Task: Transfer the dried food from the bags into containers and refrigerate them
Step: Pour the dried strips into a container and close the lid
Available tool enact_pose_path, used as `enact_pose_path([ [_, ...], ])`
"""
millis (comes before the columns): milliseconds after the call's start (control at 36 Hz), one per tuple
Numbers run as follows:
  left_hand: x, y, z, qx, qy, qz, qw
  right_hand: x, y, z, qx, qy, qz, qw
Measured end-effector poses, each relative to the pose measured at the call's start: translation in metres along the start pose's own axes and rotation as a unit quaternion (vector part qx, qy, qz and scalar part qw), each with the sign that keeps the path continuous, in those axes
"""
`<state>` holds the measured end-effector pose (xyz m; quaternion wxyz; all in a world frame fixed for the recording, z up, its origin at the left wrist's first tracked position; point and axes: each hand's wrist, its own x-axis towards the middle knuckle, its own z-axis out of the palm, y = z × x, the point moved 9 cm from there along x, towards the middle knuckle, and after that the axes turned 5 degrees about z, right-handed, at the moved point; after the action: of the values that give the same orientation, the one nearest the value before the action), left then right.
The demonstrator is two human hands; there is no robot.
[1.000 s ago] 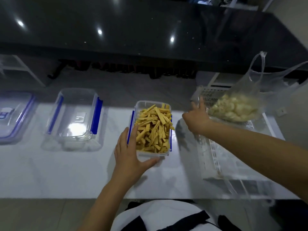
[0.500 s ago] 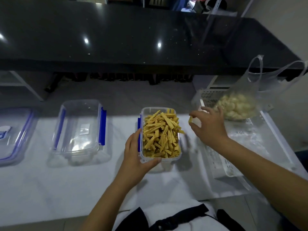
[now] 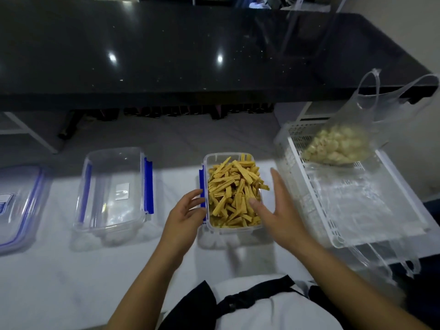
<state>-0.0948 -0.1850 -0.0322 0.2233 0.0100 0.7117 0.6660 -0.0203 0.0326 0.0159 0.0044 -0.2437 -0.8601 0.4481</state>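
Observation:
A clear container (image 3: 228, 231) with blue clips stands at the middle of the white counter, heaped with yellow dried sticks (image 3: 234, 191). My left hand (image 3: 184, 215) grips its left side, fingers on the blue clip. My right hand (image 3: 279, 208) lies open along the container's right side, its thumb touching the sticks. To the left stands an empty clear container (image 3: 112, 189). A clear plastic bag of pale dried pieces (image 3: 338, 146) sits at the far end of the white basket (image 3: 309, 184).
A clear lid with a blue seal (image 3: 16, 206) lies at the far left edge. An empty crumpled clear bag (image 3: 347, 194) lies flat in the basket and hangs over the counter's front edge. A black counter (image 3: 190, 48) runs across the back.
My right hand came back from the basket to the container's right side, and the yellow stick it pinched is no longer in its fingers. My left hand stayed on the container.

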Motion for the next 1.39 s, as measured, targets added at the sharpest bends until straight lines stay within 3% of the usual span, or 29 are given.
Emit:
enact_pose_path([
  [83, 0.000, 0.002, 0.001, 0.011, 0.021, 0.012, 1.000, -0.003, -0.004, 0.032, -0.048, -0.040, -0.049, 0.997],
  [222, 0.003, 0.003, 0.002, 0.023, 0.029, 0.010, 0.999, -0.008, -0.014, 0.054, -0.102, -0.034, -0.118, 0.987],
  [389, 0.000, 0.001, 0.004, 0.015, 0.034, 0.016, 0.999, 0.004, -0.014, 0.034, -0.070, 0.025, -0.162, 0.984],
  [639, 0.001, -0.007, 0.007, 0.002, 0.057, -0.010, 0.998, 0.069, -0.039, 0.074, -0.281, -0.015, -0.145, 0.949],
  [750, 0.000, -0.006, 0.005, -0.010, 0.067, -0.007, 0.998, 0.058, -0.037, 0.082, -0.282, -0.065, -0.185, 0.939],
  [833, -0.002, -0.007, 0.003, -0.008, 0.072, -0.006, 0.997, 0.035, -0.025, 0.085, -0.304, -0.057, -0.217, 0.926],
  [1000, -0.008, -0.010, 0.004, 0.014, 0.073, -0.009, 0.997, 0.042, -0.019, 0.087, -0.322, -0.022, -0.163, 0.932],
  [1194, -0.008, -0.003, 0.012, 0.086, 0.036, 0.027, 0.995, 0.075, -0.036, 0.079, -0.225, -0.010, -0.122, 0.967],
  [1389, -0.016, 0.002, 0.017, 0.170, -0.001, 0.089, 0.981, 0.033, -0.030, 0.065, -0.174, -0.005, -0.161, 0.972],
])
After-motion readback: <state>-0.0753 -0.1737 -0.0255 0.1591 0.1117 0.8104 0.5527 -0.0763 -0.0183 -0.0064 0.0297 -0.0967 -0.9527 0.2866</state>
